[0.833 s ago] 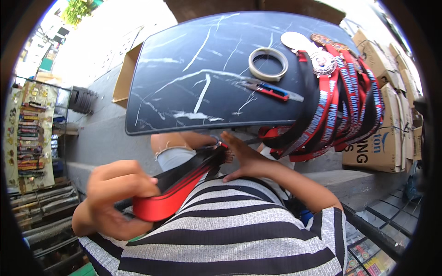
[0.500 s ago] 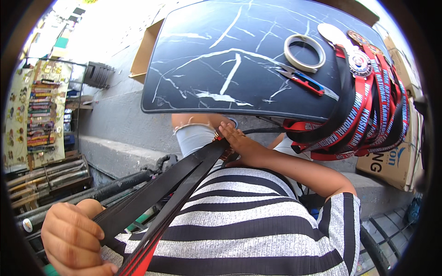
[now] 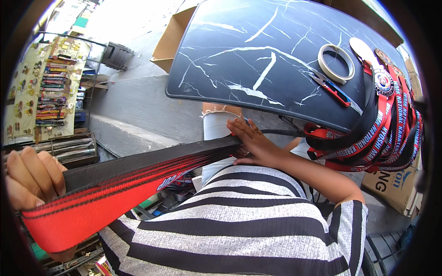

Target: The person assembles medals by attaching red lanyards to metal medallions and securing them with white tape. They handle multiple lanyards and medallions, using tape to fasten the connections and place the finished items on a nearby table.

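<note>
A stack of black and red medal ribbons stretches between my hands across my lap. Its folded end, with a broad red face outward, is in my left hand at the far left, fingers closed round it. At the other end, above my knee, my right hand presses on the gathered ribbons with its fingers fairly straight; the grip's underside is hidden. A dark strip runs from there toward a heap of red and black ribbons hanging over the table's right edge. A silver medal lies among them.
The black marble-patterned table stands in front of me. On it lie a roll of tape and red-and-blue thread snips. A cardboard box sits below at right. A display board with medals stands at left.
My left hand has moved up and farther left, and the ribbons have turned so their red face shows. My right hand stays at the other end. The view has shifted slightly left.
</note>
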Action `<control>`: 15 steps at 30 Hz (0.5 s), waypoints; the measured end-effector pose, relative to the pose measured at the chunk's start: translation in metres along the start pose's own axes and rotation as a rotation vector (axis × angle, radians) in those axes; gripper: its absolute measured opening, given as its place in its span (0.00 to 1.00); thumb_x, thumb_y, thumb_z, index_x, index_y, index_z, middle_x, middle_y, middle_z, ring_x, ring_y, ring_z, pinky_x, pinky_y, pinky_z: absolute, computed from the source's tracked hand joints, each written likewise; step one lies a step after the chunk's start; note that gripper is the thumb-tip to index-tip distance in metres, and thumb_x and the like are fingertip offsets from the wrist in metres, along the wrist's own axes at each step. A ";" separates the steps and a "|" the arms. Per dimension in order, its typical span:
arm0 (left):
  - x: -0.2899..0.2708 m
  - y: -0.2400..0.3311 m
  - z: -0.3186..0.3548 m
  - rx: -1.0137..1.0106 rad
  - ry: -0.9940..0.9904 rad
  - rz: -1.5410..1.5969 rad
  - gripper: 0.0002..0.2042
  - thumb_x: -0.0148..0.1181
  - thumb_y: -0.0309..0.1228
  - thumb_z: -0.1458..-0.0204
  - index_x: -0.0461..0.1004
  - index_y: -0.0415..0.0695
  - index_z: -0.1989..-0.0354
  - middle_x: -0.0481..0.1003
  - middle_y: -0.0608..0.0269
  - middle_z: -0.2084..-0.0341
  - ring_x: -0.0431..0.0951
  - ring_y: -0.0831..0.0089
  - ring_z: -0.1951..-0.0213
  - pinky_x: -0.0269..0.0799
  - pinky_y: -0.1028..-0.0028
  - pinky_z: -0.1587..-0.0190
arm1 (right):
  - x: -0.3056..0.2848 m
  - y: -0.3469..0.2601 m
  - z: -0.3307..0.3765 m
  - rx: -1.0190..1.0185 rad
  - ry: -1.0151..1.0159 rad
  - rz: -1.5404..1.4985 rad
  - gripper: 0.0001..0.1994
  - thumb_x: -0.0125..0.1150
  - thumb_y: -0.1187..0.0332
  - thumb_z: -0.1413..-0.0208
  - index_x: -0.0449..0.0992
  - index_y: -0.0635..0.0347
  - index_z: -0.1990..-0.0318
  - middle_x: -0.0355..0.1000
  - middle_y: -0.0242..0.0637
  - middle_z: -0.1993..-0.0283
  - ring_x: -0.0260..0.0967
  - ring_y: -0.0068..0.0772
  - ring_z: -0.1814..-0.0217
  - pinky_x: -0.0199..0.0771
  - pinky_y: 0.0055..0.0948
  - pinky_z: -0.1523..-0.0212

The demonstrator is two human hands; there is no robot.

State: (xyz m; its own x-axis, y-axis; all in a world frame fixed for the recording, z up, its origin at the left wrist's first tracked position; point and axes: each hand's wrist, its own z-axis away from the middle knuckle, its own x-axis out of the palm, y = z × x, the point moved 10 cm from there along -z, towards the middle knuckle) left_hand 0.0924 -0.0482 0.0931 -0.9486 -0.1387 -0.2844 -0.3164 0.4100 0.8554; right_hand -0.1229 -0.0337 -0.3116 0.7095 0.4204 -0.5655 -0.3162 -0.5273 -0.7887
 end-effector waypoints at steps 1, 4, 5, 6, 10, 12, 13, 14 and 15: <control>-0.013 -0.006 0.008 -0.103 0.214 -0.026 0.10 0.36 0.29 0.41 0.63 0.40 0.58 0.63 0.63 0.55 0.64 0.79 0.57 0.60 0.81 0.48 | -0.001 -0.003 -0.005 0.026 -0.021 -0.039 0.51 0.65 0.41 0.50 0.45 0.59 0.27 0.45 0.53 0.25 0.34 0.51 0.20 0.29 0.55 0.24; 0.036 0.004 -0.002 0.041 0.044 -0.041 0.12 0.34 0.29 0.44 0.61 0.36 0.58 0.61 0.60 0.57 0.61 0.76 0.58 0.57 0.81 0.51 | -0.004 -0.011 -0.014 0.062 0.013 -0.128 0.47 0.67 0.44 0.50 0.52 0.59 0.29 0.53 0.51 0.28 0.39 0.50 0.21 0.30 0.55 0.25; 0.064 0.010 -0.010 0.166 -0.146 -0.043 0.12 0.37 0.30 0.47 0.62 0.35 0.60 0.60 0.59 0.60 0.60 0.74 0.60 0.56 0.79 0.55 | -0.005 -0.012 -0.017 0.075 0.051 -0.169 0.45 0.68 0.46 0.50 0.55 0.59 0.31 0.56 0.50 0.30 0.41 0.49 0.22 0.30 0.56 0.25; 0.090 0.015 -0.015 0.292 -0.336 -0.048 0.13 0.40 0.30 0.50 0.62 0.34 0.61 0.60 0.58 0.64 0.59 0.72 0.63 0.56 0.78 0.58 | -0.005 -0.013 -0.021 0.073 0.089 -0.207 0.43 0.69 0.47 0.50 0.57 0.59 0.32 0.59 0.49 0.31 0.43 0.48 0.22 0.30 0.56 0.25; 0.121 0.021 -0.019 0.519 -0.550 -0.165 0.17 0.47 0.33 0.64 0.61 0.31 0.69 0.57 0.55 0.74 0.54 0.69 0.70 0.49 0.72 0.69 | 0.012 -0.001 -0.036 0.168 0.057 -0.290 0.33 0.73 0.54 0.52 0.70 0.63 0.42 0.70 0.49 0.43 0.67 0.45 0.39 0.42 0.50 0.27; 0.104 0.021 -0.027 0.456 -0.359 -0.255 0.19 0.48 0.33 0.66 0.63 0.27 0.68 0.60 0.50 0.72 0.59 0.65 0.67 0.56 0.69 0.61 | 0.018 0.000 -0.045 0.177 0.038 -0.360 0.23 0.72 0.61 0.48 0.75 0.64 0.49 0.75 0.45 0.51 0.75 0.37 0.51 0.57 0.43 0.31; 0.096 0.023 -0.027 0.453 -0.276 -0.318 0.21 0.49 0.33 0.67 0.63 0.25 0.68 0.62 0.47 0.72 0.62 0.63 0.66 0.59 0.67 0.56 | 0.019 0.000 -0.050 0.196 0.048 -0.429 0.19 0.70 0.65 0.47 0.75 0.64 0.50 0.75 0.43 0.55 0.73 0.32 0.55 0.61 0.37 0.37; 0.090 0.024 -0.029 0.438 -0.249 -0.319 0.22 0.49 0.32 0.66 0.64 0.23 0.66 0.64 0.44 0.69 0.65 0.61 0.63 0.61 0.65 0.51 | 0.015 -0.009 -0.054 0.149 0.110 -0.483 0.16 0.68 0.68 0.45 0.76 0.64 0.52 0.76 0.40 0.59 0.72 0.27 0.59 0.65 0.32 0.42; 0.083 0.022 -0.034 0.387 -0.224 -0.273 0.23 0.49 0.32 0.66 0.65 0.22 0.64 0.66 0.43 0.67 0.67 0.60 0.62 0.61 0.65 0.47 | 0.015 -0.013 -0.057 0.164 0.124 -0.517 0.12 0.67 0.71 0.43 0.76 0.65 0.54 0.76 0.37 0.62 0.71 0.22 0.63 0.70 0.27 0.48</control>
State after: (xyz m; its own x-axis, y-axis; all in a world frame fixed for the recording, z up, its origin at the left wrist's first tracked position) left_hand 0.0071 -0.0813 0.1036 -0.7952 -0.1082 -0.5966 -0.4895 0.6951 0.5264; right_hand -0.0720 -0.0621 -0.2961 0.8642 0.4983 -0.0702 0.0059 -0.1495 -0.9888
